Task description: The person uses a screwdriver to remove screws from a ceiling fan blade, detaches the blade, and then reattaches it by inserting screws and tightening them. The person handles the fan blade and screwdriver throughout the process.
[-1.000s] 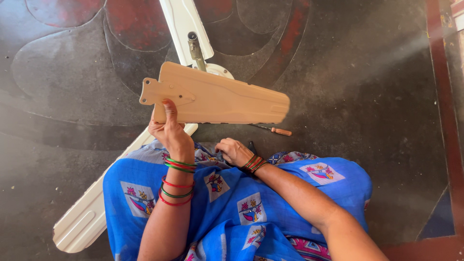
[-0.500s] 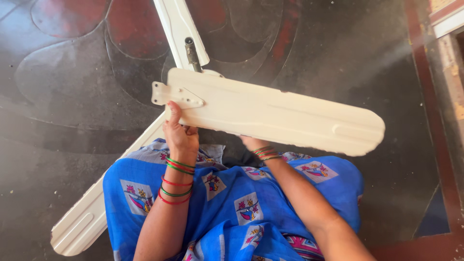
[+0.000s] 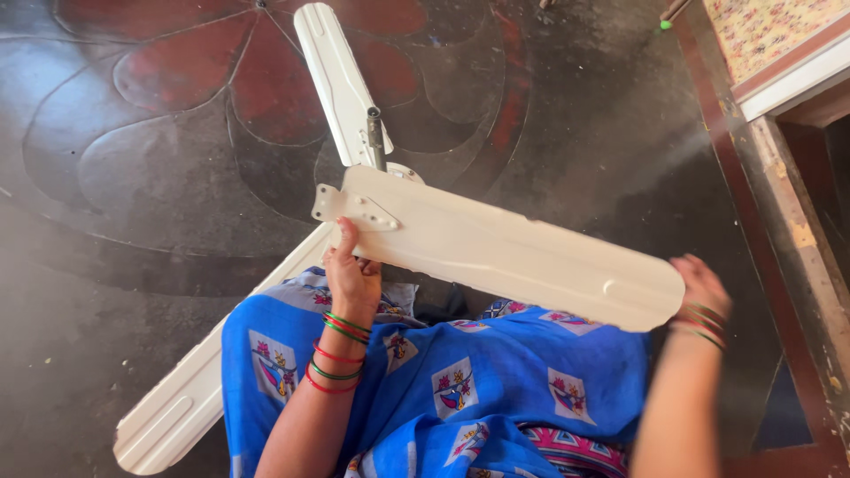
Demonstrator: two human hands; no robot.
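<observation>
Head view: the left hand [image 3: 352, 270] gripped the cream fan blade [image 3: 505, 252] near its bracket end, at nine o'clock. The right hand [image 3: 701, 288], blurred, touched its three-o'clock tip; grip unclear. The blade looked stiff, light, smooth.

Loose fan blade [image 3: 522, 257] spans across lap, blocking reach fwd to fan hub w/ upright rod [image 3: 375, 137]. Two attached blades [image 3: 332, 80] fan out far & left. Dark floor [image 3: 133, 204] open left; wooden frame [image 3: 788, 204] hems right side.
</observation>
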